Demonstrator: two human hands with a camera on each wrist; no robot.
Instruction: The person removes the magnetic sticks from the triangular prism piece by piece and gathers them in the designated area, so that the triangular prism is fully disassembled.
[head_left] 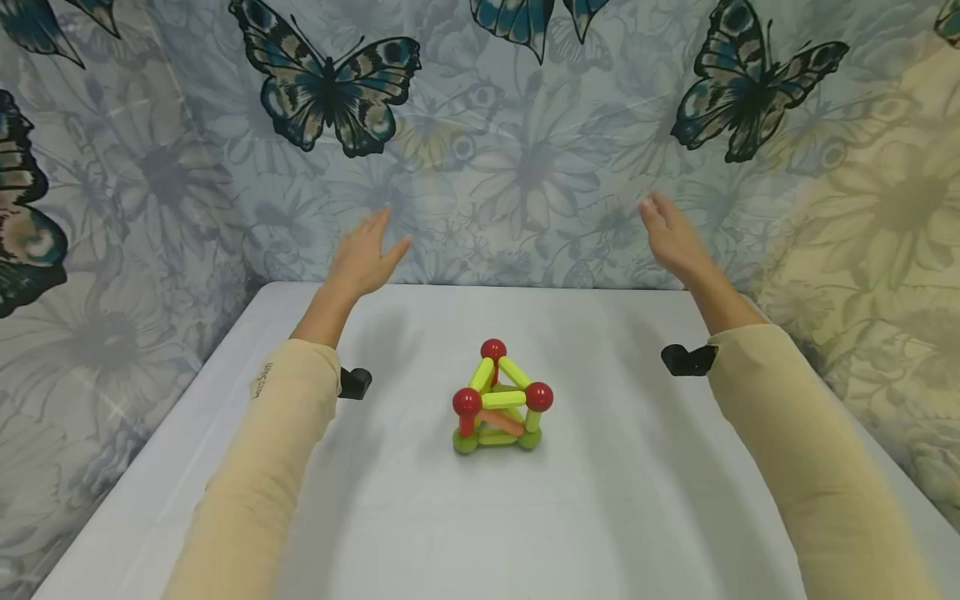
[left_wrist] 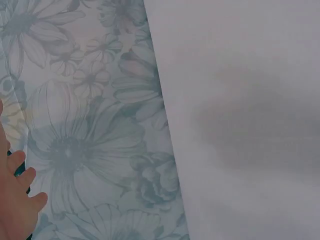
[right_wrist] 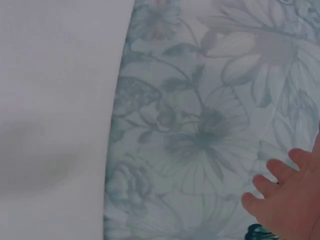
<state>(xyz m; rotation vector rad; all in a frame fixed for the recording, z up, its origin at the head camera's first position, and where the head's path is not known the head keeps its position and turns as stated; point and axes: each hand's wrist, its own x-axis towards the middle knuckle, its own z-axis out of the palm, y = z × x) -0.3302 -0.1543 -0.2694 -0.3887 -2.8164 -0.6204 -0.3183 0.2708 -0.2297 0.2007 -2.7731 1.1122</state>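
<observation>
Near the middle of the white table stands a small framework of balls and rods [head_left: 504,400]. Its upper balls are red, its lower ones green, and the rods between them are yellow-green, red and orange. My left hand [head_left: 365,257] is raised over the far left of the table, fingers extended and thumb apart, touching nothing. Over the far right my right hand [head_left: 672,237] is held up the same way, also holding nothing. Both hands are well apart from the framework. Each wrist view shows only part of its hand, the left hand [left_wrist: 19,200] and the right hand [right_wrist: 290,195].
The white table [head_left: 480,533] ends at a back edge against a wall covering [head_left: 525,183] printed with flowers and butterflies. Similar patterned walls rise at left and right. A black wrist device [head_left: 355,383] shows at the left cuff, another black device [head_left: 688,360] at the right cuff.
</observation>
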